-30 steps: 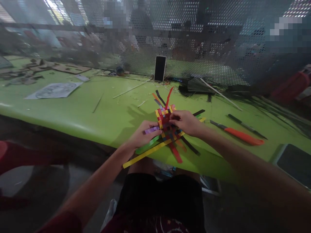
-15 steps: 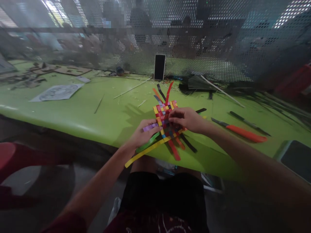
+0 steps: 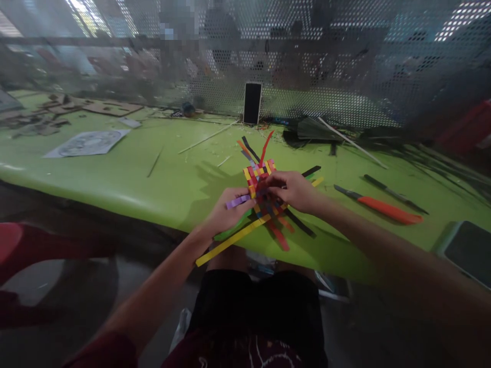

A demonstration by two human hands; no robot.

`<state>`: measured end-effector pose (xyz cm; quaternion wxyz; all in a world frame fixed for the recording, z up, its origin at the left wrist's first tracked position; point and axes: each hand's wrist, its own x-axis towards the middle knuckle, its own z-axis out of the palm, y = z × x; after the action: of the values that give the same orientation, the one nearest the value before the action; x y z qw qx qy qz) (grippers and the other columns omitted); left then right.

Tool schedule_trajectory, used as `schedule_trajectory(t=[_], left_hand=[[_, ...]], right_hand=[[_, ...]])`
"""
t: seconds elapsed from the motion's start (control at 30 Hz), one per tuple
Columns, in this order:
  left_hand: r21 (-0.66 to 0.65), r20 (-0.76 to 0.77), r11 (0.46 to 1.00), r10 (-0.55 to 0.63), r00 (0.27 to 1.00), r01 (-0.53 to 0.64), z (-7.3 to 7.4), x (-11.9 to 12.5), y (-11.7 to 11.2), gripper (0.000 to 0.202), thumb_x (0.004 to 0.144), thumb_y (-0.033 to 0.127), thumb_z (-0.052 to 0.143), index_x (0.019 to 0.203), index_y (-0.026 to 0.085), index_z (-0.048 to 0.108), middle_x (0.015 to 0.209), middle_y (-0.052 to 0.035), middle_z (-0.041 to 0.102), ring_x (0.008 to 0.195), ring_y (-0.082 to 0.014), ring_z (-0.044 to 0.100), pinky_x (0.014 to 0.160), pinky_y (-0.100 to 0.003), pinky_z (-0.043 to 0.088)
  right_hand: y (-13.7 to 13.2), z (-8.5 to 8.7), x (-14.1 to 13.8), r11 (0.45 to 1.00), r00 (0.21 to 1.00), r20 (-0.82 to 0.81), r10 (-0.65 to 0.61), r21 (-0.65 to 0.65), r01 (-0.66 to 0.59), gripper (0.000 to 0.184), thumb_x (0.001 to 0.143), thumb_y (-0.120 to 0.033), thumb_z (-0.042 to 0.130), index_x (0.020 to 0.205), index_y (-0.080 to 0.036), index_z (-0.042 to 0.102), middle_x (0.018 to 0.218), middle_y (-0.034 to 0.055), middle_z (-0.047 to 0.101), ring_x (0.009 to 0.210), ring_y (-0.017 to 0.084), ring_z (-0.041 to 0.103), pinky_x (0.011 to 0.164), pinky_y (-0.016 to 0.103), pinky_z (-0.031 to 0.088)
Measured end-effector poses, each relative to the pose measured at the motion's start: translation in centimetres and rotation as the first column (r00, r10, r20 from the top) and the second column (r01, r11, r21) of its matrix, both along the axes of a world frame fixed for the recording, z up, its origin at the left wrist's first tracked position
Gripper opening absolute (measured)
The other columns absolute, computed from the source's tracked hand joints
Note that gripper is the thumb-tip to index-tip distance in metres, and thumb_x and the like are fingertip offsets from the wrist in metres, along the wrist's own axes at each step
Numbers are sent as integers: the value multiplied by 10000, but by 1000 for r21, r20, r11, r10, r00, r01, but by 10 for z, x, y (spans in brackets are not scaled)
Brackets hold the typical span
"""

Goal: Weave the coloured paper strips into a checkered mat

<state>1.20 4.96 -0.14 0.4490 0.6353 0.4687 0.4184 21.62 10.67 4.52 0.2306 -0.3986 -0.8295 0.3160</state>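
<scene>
A small woven piece (image 3: 252, 176) of coloured strips, in a red, yellow and blue check, is between my hands above the green table. Loose strip ends stick out all round it: black and red at the top, a long yellow strip (image 3: 230, 243) at lower left, a red one (image 3: 281, 240) below. My left hand (image 3: 229, 209) is closed on the left edge, with a purple strip (image 3: 238, 201) between its fingers. My right hand (image 3: 289, 188) has its fingers bent together at the weave's right part; its fingertips cover what they pinch.
An orange-handled knife (image 3: 387, 208) and a thin black tool (image 3: 397, 194) lie at right, near a dark-topped device (image 3: 468, 253). A phone (image 3: 252, 104) leans on the perforated screen. A printed sheet (image 3: 88, 142) lies at left; dark strips (image 3: 314, 130) are at the back.
My right hand has shifted slightly left and its fingers have curled more over the weave. The woven piece has tilted a little, moving its loose ends. My left hand keeps its hold.
</scene>
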Motion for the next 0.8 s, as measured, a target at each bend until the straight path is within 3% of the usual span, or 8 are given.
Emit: schedule_trajectory(t=[0.3, 0.47, 0.63, 0.8], left_hand=[[-59, 10, 998, -3, 1000, 4, 6, 0, -4, 131, 805, 304, 689, 819, 199, 765, 747, -10, 695, 678, -167, 608, 628, -270, 483], [-119, 30, 993, -5, 1000, 8, -1, -3, -3, 239, 801, 405, 752, 787, 166, 748, 680, -18, 669, 605, -146, 586, 552, -245, 454], [-154, 63, 988, -21, 998, 30, 0, -4, -4, 289, 779, 444, 794, 858, 166, 780, 716, -20, 690, 611, -135, 594, 570, -240, 474], [-139, 75, 989, -44, 996, 54, 3, -4, -4, 296, 759, 455, 815, 834, 171, 781, 728, -16, 699, 621, -133, 586, 579, -239, 473]], right_hand=[[-3, 5, 2, 991, 995, 78, 67, 113, -76, 111, 826, -77, 612, 799, -174, 657, 812, 42, 701, 738, 166, 605, 737, 313, 442], [-1, -3, 4, 992, 986, -123, 112, -48, -119, 90, 819, -169, 663, 759, -181, 597, 731, -2, 641, 649, 131, 572, 645, 282, 450], [0, -6, 4, 936, 945, -288, 155, -264, -234, 132, 800, -246, 711, 800, -190, 591, 696, -29, 611, 580, 112, 541, 565, 267, 446], [1, -12, 2, 929, 931, -338, 139, -280, -241, 169, 798, -271, 729, 828, -195, 581, 718, -26, 619, 603, 122, 546, 575, 269, 451]])
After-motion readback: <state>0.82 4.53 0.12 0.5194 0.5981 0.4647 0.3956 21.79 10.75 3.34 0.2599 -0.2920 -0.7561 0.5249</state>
